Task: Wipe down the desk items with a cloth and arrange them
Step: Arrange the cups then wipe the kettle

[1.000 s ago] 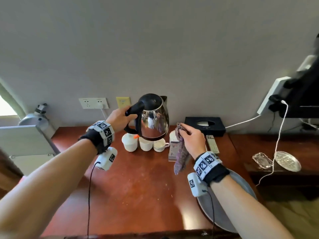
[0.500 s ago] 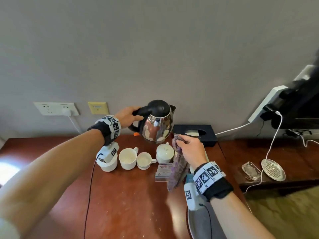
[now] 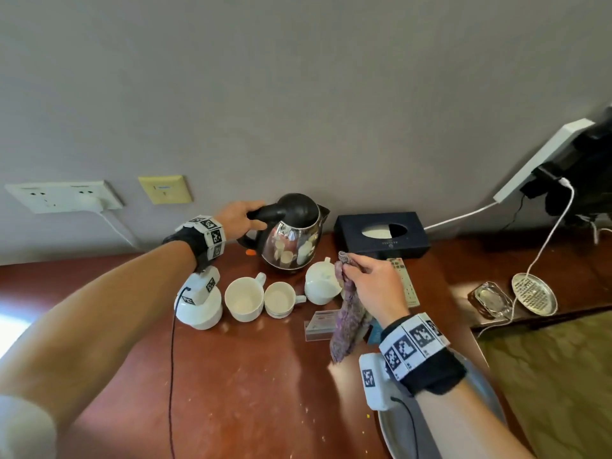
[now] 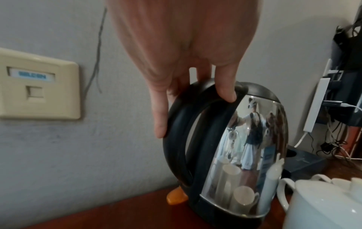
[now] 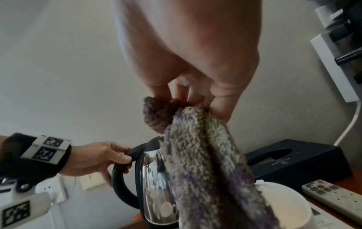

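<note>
A: In the head view the kettle [image 3: 293, 236] stood at the back of the desk [image 3: 251, 385], near the wall. The left hand [image 3: 240, 217] was curled around its black handle. To the right of the kettle the right hand [image 3: 372, 286] pinched the purple cloth [image 3: 347, 321], which hung down freely.

B: And the left wrist view?

A: Fingers [image 4: 225, 91] were wrapped on the handle, and the kettle base seemed to be on the wood. A white teapot [image 4: 323, 204] stood just beside the kettle.

B: The right wrist view?

A: The cloth [image 5: 201, 162] was hanging in front of the kettle [image 5: 154, 186].

B: What was the risk?

A: I think the hanging cloth could catch the teapot or the cups [image 3: 261, 298] in front of the kettle and tip them. The desk was reddish wood with pale spots; behind the kettle were a grey wall and sockets [image 3: 63, 197].
</note>
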